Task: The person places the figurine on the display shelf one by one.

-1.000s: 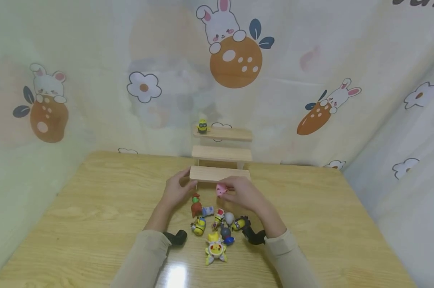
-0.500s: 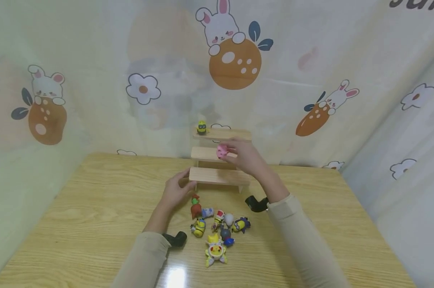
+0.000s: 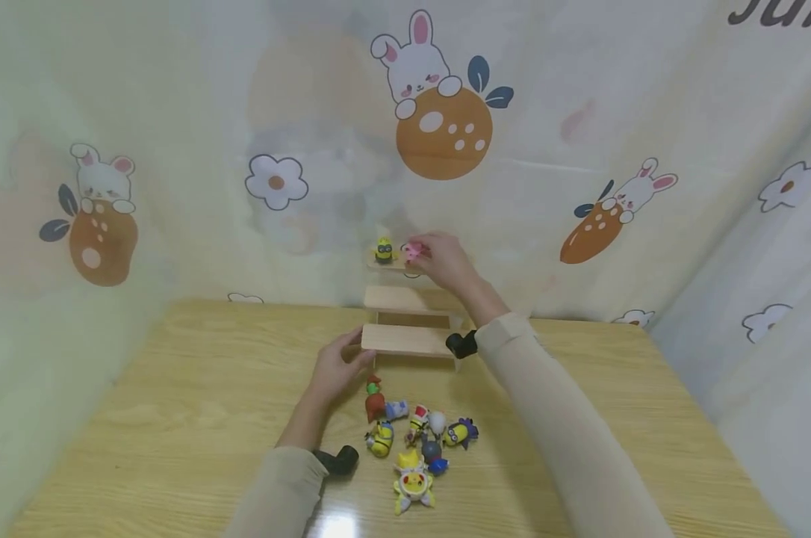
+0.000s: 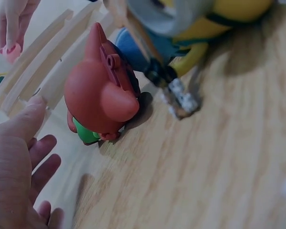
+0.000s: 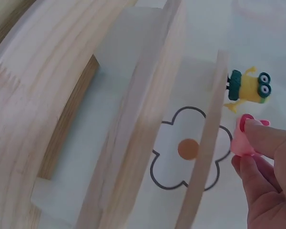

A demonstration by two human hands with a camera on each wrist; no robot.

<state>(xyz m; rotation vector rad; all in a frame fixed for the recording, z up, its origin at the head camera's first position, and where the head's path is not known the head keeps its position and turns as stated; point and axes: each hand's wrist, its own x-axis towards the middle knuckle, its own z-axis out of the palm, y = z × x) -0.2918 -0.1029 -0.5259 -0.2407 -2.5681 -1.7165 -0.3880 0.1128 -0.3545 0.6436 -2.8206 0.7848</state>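
Since the right hand [image 3: 443,260] has the pink figure [image 3: 412,252] pinched between thumb and fingertips, what matters is how it sits over the top board [image 5: 206,143]. From the right wrist we see a strip of curtain [image 5: 200,86] between the two — so we'd call it near the board but not touching, just right of the yellow figure [image 5: 249,88] standing by that board's left end. Our left hand [image 3: 336,366] is well apart, down at the left end of the lowest board [image 3: 405,340]: thumb touching near the corner, fingers loose, no real grip that we can see.

As for which way it points: the pink figure's broad end seems to face the board and the small nubs stick up away from it, so its long axis looks roughly upright — stubby thing though, and fingers hide plenty, so we can't tell its facing or any slight tilt.
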